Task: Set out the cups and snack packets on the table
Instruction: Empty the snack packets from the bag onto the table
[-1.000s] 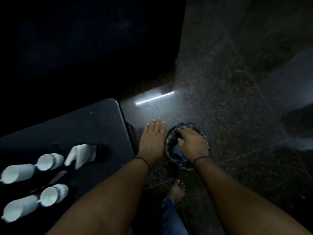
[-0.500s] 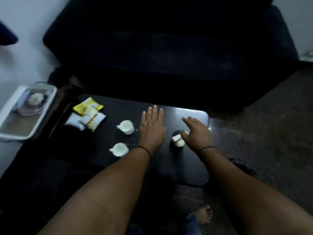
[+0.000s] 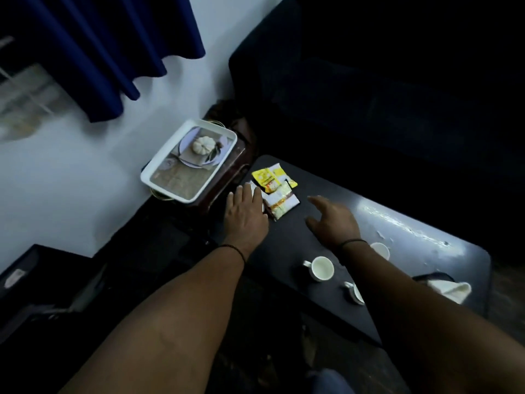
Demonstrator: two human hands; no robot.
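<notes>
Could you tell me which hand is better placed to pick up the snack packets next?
Left. The left hand lies open at the edge of the yellow and white snack packets, while the right hand hovers open further away.

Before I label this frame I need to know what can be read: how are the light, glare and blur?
Head view: dim overall, sofa nearly black; strong glare streak on the table at its far right; window area top left smeared by motion blur; snack packets and cups legible, packet print unreadable; wide-angle tilt skews the table edges.
</notes>
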